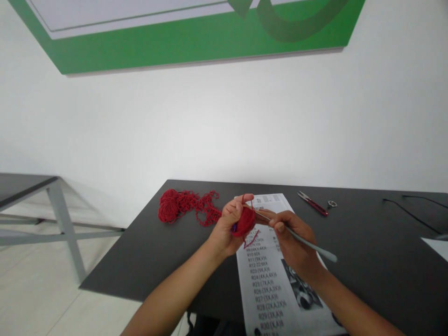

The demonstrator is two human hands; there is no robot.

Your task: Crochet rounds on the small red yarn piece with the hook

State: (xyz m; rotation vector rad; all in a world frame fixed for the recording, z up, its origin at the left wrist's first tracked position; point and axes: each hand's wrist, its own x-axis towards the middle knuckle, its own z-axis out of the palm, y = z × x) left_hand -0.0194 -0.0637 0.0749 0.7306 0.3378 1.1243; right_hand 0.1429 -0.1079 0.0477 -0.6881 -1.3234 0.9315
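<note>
Working red yarn by hook, two-handed, above the bench (157,261). The left hand (227,227) was closed round the piece (245,221), a small rounded form in red, forefinger raised with a strand running beside it. The right hand (296,238) held the hook (308,243) in a narrow grip, its tip end at the upper edge of the piece, grey handle slanting away down to the right. Exact stitch hidden by fingers and angle.

Progress, as judged: a solid body of fabric had been made and it looked unfinished, since the hook was at its edge and a loose tail (252,241) hung uncut. A purple spot (234,228) showed on the near side; could not tell what it was. The paper (266,298) under the hands listed rows down to R30 and beyond; could not tell which had been reached. Plenty of yarn was left: a ball (170,206) and loose tangle (208,207) at far left. Snips (313,204) lay beyond the right hand, apart from the work, unused.
</note>
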